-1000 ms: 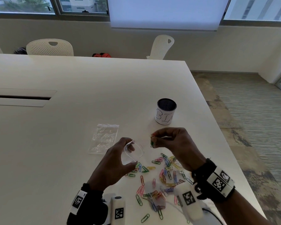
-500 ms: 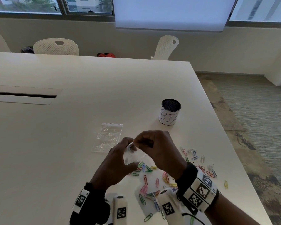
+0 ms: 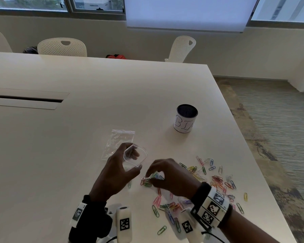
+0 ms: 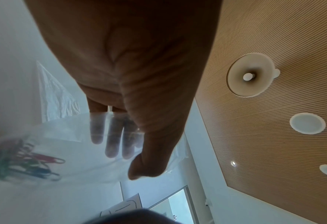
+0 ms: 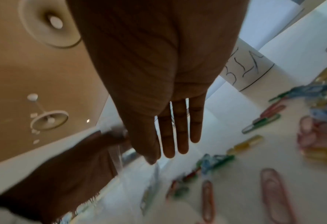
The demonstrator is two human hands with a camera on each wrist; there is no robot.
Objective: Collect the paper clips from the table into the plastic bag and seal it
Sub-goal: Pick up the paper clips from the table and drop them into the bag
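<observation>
Left hand (image 3: 112, 174): gripping the plastic bag (image 3: 134, 157), holding its mouth open above the bench (image 3: 77, 137).
Right hand (image 3: 172, 178): pinching a few paper clips (image 3: 218, 181) at the edge of the scattered pile, just beside the bag.
Also lying nearby: a second bag (image 3: 118, 142); a labelled cup (image 3: 185, 121) standing beyond.

Two plastic bags (image 3: 118, 143) – several dozen paper clips (image 3: 218, 180), too many to count – one labelled cup (image 3: 185, 121) – three chairs (image 3: 61, 47) – two hands (image 3: 112, 174).
</observation>
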